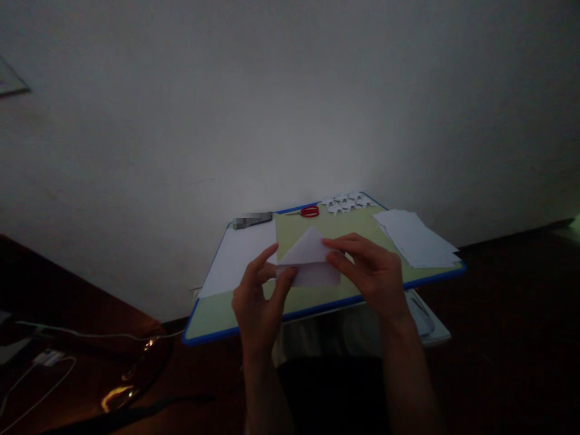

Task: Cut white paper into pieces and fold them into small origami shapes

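A small white sheet of paper (310, 258) is held up over the table, its upper part folded to a point above a flat lower strip. My left hand (260, 296) grips its left edge, thumb in front and fingers partly behind. At the right side, my right hand (371, 269) pinches the paper between thumb and fingertips. Both hands are closed on this one sheet, which hangs above the pale green tabletop (212, 317).
Red-handled scissors (310, 211) and a dark, partly blurred object (252, 220) lie along the back edge. Several folded paper pieces (348, 203) sit at the back right. Loose white sheets (419, 237) lie on the right, another white sheet (235, 260) on the left. A wall (290, 109) stands behind.
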Available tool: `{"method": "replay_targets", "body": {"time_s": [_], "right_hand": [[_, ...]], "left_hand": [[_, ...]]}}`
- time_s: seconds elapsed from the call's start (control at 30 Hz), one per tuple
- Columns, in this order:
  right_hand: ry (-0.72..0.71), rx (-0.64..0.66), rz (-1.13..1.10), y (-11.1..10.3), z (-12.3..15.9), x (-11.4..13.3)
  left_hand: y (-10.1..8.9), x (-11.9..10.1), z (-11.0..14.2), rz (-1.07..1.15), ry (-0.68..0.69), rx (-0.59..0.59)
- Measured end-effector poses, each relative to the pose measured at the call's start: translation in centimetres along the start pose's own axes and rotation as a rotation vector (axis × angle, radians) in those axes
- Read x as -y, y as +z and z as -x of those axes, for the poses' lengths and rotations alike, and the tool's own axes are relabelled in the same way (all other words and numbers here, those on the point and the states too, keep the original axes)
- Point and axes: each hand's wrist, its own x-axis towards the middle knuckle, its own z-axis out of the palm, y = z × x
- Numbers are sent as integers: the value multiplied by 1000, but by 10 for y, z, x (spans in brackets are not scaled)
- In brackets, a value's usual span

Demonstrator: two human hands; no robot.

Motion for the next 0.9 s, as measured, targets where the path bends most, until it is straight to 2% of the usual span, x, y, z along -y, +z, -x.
{"method": "replay_targets", "body": {"time_s": [0.17,0.3,0.37,0.47,0.57,0.7,0.8,0.9], "right_hand": [[19,-1,75,-1,3,-2],[62,76,100,-2,5,0],[88,136,76,-4,6,2],[171,245,54,-10,6,1],[221,251,92,-17,5,-4],[222,190,143,-23,3,-5],[197,236,199,-25,2,-2],[134,301,218,-26,0,1]], "left_hand": [[-6,2,3,142,-96,136],[-7,-1,3,59,-158,231],[-5,-3,2,43,-185,181],[-1,-2,1,109,-204,32],[1,3,0,184,-205,-33],[1,2,0,328,-216,55],[-1,-3,1,367,-289,159],[-7,-5,1,290,-364,271]]}}
